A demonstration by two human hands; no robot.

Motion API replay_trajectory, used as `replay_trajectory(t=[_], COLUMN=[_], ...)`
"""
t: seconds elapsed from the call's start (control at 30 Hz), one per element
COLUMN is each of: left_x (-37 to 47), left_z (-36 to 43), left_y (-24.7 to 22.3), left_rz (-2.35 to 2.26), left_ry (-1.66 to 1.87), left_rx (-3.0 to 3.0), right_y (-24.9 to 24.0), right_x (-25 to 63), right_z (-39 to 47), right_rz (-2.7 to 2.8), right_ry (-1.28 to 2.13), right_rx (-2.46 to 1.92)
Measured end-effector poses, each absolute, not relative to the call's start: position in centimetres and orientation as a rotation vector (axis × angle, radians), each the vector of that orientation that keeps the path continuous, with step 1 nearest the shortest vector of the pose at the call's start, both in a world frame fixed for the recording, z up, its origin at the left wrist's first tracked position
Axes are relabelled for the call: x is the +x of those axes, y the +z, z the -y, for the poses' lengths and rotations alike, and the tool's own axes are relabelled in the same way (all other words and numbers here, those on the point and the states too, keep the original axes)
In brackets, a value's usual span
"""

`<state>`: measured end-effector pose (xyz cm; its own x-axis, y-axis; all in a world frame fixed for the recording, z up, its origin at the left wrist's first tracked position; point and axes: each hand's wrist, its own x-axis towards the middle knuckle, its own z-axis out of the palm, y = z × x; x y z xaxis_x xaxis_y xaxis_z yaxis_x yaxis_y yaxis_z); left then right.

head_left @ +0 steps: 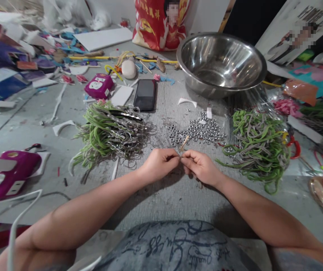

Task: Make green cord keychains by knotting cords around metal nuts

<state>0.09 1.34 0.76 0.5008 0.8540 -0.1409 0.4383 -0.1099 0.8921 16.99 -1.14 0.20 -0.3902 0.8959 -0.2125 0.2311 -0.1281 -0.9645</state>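
Note:
My left hand (161, 162) and my right hand (199, 165) meet fingertip to fingertip over the middle of the grey table. Both are pinched closed on something too small to make out. A short pale stick (184, 143) shows just above the fingertips. Beyond them many small metal rings (203, 131) lie scattered. To the left of my hands is a heap of green and grey cords with metal chain parts (107, 131). Another heap of green and grey cords (259, 146) lies to the right.
A steel basin (220, 84) stands at the back right, beside a red bag (160, 34). A black phone (145, 95), a purple device (98, 86) and another purple device (23, 169) lie to the left. Scraps cover the far left. Red-handled scissors (294, 146) lie at right.

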Motion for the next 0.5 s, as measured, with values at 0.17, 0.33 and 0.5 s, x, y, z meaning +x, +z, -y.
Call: replay_trajectory(t=[0.17, 0.33, 0.5], left_x=[-0.17, -0.43, -0.37], left_z=[-1.97, -2.23, -2.23], left_y=[0.82, 0.64, 0.63], left_rz=[-0.849, -0.644, -0.586], left_ry=[0.421, 0.329, 0.349], left_rx=[1.042, 0.75, 0.689], right_y=[0.24, 0.09, -0.23], right_x=[17.22, 17.33, 17.41], right_z=[0.72, 0.54, 0.56], right_rz=[1.365, 1.209, 1.073], right_ry=[1.768, 1.895, 2.03], right_rx=[-1.172, -1.103, -1.007])
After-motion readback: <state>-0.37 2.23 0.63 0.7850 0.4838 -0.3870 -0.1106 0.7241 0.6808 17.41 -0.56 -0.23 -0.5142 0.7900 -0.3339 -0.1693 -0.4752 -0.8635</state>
